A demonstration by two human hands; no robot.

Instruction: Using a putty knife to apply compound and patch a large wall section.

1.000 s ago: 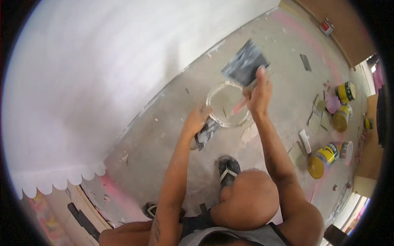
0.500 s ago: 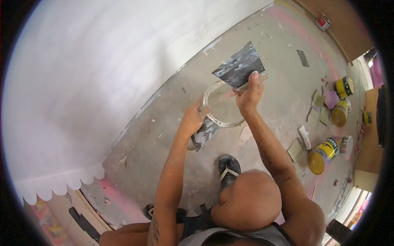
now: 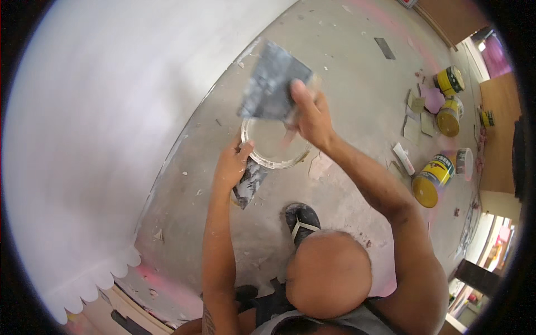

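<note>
My right hand point(image 3: 314, 118) is closed around a wide putty knife point(image 3: 274, 82), thumb pressed on its grey, paint-smeared blade. The blade is blurred and raised over the far left rim of a round, pale-rimmed lid point(image 3: 273, 164). My left hand point(image 3: 230, 163) grips that lid at its left edge, thumb on top of the rim. A second smeared putty knife point(image 3: 250, 182) juts out below the lid beside my left hand. Its handle is hidden, so I cannot tell exactly how it is held.
A white wall point(image 3: 134, 100) rises along the left. Yellow-labelled cans point(image 3: 434, 180) stand or lie at the right, near sandpaper pieces point(image 3: 412, 128) and a white tube point(image 3: 403, 158). A dark flat plate point(image 3: 384, 48) lies farther off. My sandalled foot point(image 3: 302, 222) rests on the stained floor.
My right hand has swung the putty knife leftward, and its blade has turned closer to the wall. My left hand still holds the lid. The whole view has shifted, with the floor items sliding.
</note>
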